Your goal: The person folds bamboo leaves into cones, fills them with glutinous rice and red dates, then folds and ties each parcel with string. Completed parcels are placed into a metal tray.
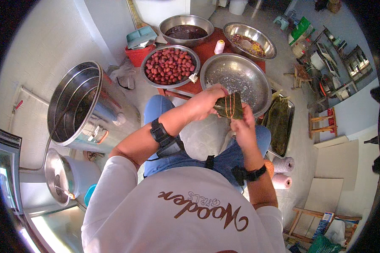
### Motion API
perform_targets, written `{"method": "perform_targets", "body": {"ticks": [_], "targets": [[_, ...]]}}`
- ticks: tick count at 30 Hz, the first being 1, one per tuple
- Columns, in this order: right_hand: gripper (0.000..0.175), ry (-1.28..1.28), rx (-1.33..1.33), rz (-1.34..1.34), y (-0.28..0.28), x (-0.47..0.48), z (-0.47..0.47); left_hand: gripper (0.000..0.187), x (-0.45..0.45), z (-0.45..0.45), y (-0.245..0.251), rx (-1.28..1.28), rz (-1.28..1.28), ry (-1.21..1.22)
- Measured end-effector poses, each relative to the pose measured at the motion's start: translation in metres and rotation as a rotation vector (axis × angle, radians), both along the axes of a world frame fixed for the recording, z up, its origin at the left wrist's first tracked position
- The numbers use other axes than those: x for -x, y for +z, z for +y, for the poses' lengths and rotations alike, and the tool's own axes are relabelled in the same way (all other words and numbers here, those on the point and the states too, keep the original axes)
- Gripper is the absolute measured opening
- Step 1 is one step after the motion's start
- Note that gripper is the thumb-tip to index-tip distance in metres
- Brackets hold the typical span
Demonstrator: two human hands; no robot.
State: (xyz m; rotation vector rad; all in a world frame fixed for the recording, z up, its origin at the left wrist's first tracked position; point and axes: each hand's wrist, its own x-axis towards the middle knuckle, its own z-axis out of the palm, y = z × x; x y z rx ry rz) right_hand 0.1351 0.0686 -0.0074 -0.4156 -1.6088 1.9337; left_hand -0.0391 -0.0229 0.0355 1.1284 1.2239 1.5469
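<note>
A leaf-wrapped dumpling (229, 106), dark green with several turns of orange-brown string round it, is held between both hands over the near edge of a steel basin. My left hand (210, 99) grips its left side and upper corner. The right side and lower corner are in my right hand (244, 121), partly blurred. White rice grains are scattered in the steel basin (237, 74) behind. Long dark green leaves (278, 123) lie in a metal tray at the right. A cone of pale thread (219, 46) stands on the red table (205, 50).
Around the table's top are a bowl of red dates (169, 66), a basin of dark contents (186, 31) and a basin of mixed beans or grains (248, 44). A tall steel pot (114, 117) stands at the left. Rolls of twine (283, 165) lie on the floor at the right.
</note>
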Motion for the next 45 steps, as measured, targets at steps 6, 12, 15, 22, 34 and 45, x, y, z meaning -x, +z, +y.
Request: {"method": "perform_targets", "body": {"ticks": [6,12,15,22,34,45], "targets": [[0.036,-0.207,-0.181,0.076,0.002,0.006,-0.019,0.019,-0.010,0.017,-0.011,0.197,-0.526,-0.065],[0.021,-0.233,-0.062,0.011,0.007,0.004,0.003,0.025,-0.010,0.033,-0.015,0.155,-0.682,-0.168],[0.016,-0.226,0.013,-0.032,0.006,0.007,0.019,0.029,-0.006,0.045,-0.021,0.171,-0.741,-0.177],[0.012,-0.216,0.381,0.013,0.005,0.009,0.052,0.030,-0.005,0.072,-0.039,0.185,-0.795,-0.186],[0.029,-0.280,0.380,0.109,-0.006,0.018,0.068,0.034,-0.014,0.103,-0.049,0.105,-0.647,-0.146],[0.035,-0.416,0.128,0.079,-0.016,0.026,0.071,0.038,-0.021,0.096,-0.044,0.169,-0.690,-0.123]]}}
